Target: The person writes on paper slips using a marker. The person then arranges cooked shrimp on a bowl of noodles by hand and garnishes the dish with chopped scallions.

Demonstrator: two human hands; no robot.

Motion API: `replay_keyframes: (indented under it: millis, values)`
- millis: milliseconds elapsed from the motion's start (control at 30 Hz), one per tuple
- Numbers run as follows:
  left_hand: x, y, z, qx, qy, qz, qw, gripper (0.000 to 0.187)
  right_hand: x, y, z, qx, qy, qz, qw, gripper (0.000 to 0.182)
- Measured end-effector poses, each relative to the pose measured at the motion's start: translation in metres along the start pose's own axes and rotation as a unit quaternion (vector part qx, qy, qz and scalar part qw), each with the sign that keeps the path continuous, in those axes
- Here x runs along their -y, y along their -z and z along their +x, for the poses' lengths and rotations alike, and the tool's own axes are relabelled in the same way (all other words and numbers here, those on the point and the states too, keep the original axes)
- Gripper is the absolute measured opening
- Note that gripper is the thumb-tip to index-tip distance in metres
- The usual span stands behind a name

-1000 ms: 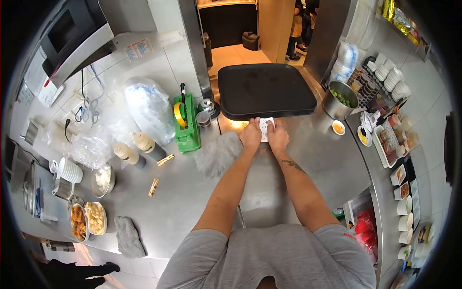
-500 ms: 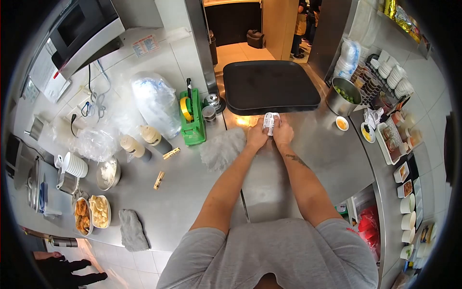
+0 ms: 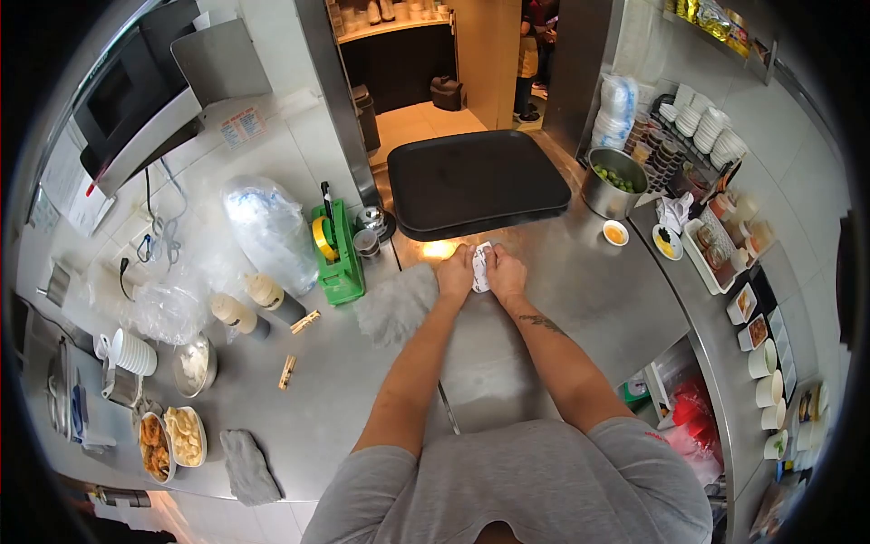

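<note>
A small white paper slip with dark print is held between my two hands over the steel counter. My left hand is closed on its left edge. On the opposite edge, my right hand pinches it with the thumb on top. Just beyond my fingers lies a large black tray. A grey cloth rests on the counter to the left of my left hand.
To the left stand a green tape dispenser, two sauce bottles and clothespins. A pot of green pieces and a small egg-yolk bowl are at the right. Fried food fills a container at lower left.
The camera view has shifted, so the counter items appear further left. Both hands still hold the paper slip, which now shows narrower and more upright between them.
</note>
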State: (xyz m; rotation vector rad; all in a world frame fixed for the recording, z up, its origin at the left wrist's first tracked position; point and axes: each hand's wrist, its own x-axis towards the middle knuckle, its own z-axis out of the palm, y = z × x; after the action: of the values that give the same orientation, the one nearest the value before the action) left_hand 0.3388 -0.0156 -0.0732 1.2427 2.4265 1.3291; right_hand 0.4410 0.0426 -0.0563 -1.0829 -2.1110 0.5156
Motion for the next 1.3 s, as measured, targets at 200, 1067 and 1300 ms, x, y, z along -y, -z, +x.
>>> replay_keyframes:
  millis: [200,1067,1300]
  values:
    - [-0.007,0.005,-0.005,0.002,-0.003,0.029,1.000,0.040,0.000,-0.001,-0.002,0.011,-0.040,-0.051,0.998,0.033]
    - [0.018,-0.012,0.003,0.089,0.047,-0.243,0.965,0.012,-0.047,0.003,0.013,0.206,-0.053,0.350,0.912,0.015]
    - [-0.006,0.012,-0.016,0.035,-0.059,-0.113,0.991,0.008,-0.040,-0.007,0.010,0.106,-0.078,0.283,0.950,0.012]
